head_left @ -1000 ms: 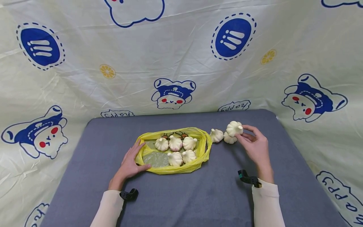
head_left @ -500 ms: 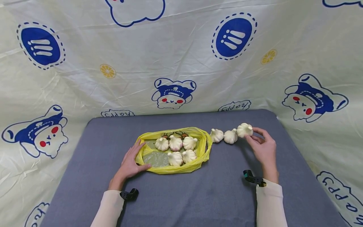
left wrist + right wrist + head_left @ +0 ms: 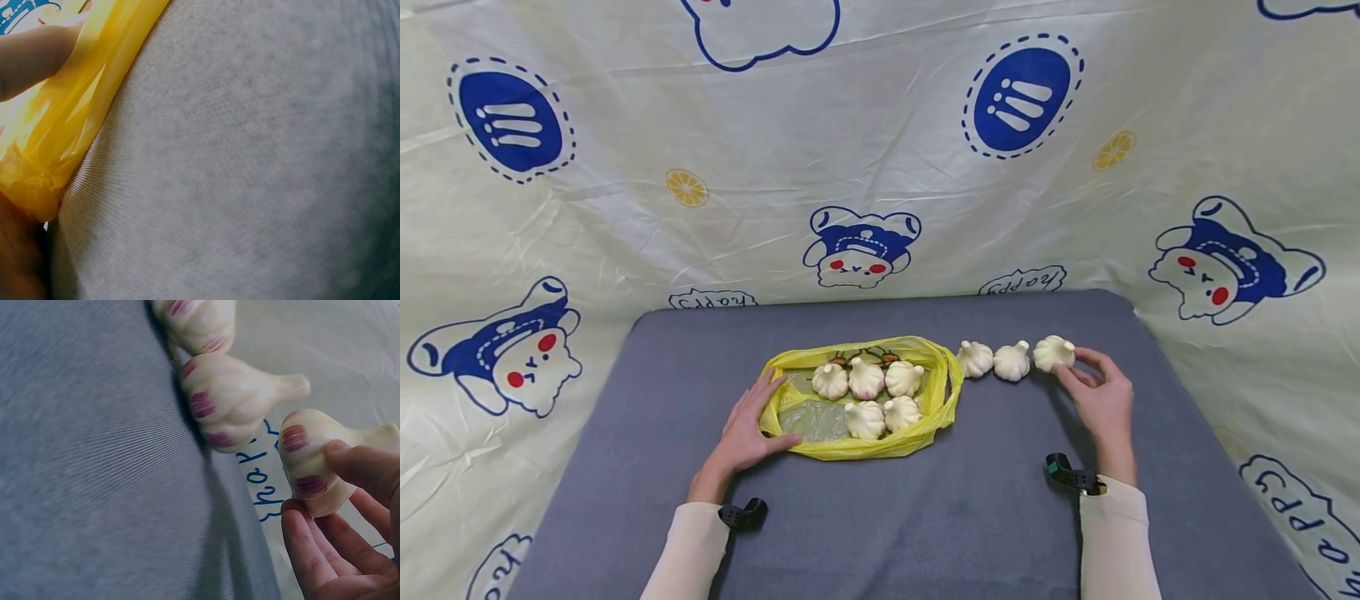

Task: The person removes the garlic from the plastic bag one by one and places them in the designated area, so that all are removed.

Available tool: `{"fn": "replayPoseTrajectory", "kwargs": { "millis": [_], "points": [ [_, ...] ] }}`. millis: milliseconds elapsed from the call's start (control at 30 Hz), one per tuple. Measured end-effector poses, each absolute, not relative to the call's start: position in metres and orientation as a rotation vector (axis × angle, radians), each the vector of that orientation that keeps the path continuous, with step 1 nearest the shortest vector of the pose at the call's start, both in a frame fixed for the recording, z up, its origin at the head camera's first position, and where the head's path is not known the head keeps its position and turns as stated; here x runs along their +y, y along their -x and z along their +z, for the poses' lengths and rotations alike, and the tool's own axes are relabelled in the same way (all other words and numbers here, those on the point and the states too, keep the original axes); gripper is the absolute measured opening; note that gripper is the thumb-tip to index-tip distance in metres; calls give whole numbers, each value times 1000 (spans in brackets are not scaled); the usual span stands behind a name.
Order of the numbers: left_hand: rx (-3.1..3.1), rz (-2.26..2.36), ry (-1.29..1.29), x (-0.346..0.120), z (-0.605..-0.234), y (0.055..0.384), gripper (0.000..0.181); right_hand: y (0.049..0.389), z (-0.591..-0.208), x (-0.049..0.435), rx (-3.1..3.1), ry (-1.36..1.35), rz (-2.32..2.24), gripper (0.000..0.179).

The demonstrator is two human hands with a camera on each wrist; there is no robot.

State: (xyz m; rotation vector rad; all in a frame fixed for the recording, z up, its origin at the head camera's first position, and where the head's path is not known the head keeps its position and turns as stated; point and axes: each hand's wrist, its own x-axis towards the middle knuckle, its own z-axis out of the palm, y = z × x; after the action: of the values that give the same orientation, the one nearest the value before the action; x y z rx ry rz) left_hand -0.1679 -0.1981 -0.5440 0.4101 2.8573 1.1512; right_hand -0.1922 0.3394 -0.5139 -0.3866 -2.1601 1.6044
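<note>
In the head view, my right hand (image 3: 1101,396) pinches a white garlic bulb (image 3: 1052,353) between thumb and fingers, at the right end of a row. The right wrist view shows this held garlic bulb (image 3: 312,462) with purple streaks, raised off the grey cloth, its shadow falling below. Two more garlic bulbs, a middle bulb (image 3: 1012,362) and a left bulb (image 3: 975,359), sit beside it. My left hand (image 3: 747,429) rests with spread fingers on the left end of an opened yellow plastic bag (image 3: 865,450). Its thumb lies at the bag's near rim.
Several garlic bulbs (image 3: 867,379) stand inside the bag in two rows, with bare bag floor at the front left. A grey cloth (image 3: 880,525) covers the table, and a printed curtain (image 3: 760,150) hangs behind its far edge.
My right hand has moved right and then lower with its garlic bulb, uncovering the middle bulb of the row. The left hand and the bag have stayed put.
</note>
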Motion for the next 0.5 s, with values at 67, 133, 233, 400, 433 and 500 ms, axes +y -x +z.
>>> {"fn": "replayPoseTrajectory", "kwargs": {
  "millis": [67, 133, 233, 400, 433, 500],
  "points": [
    [2854, 1144, -408, -198, -545, 168, 99, 192, -517, 340, -2194, 405, 1578, 45],
    [2851, 1139, -407, -198, -545, 169, 100, 191, -521, 341, -2224, 420, 1553, 45],
    [2849, 1143, -412, -197, -545, 169, 99, 191, -526, 343, -2258, 446, 1530, 45],
    [2858, 1136, -417, -199, -546, 170, 100, 192, -532, 344, -2279, 460, 1504, 45],
    [2859, 1132, -416, -199, -546, 170, 100, 192, -533, 344, -2281, 462, 1500, 46],
    [2855, 1131, -413, -199, -546, 170, 100, 192, -534, 343, -2284, 465, 1490, 46]
  ]
}}
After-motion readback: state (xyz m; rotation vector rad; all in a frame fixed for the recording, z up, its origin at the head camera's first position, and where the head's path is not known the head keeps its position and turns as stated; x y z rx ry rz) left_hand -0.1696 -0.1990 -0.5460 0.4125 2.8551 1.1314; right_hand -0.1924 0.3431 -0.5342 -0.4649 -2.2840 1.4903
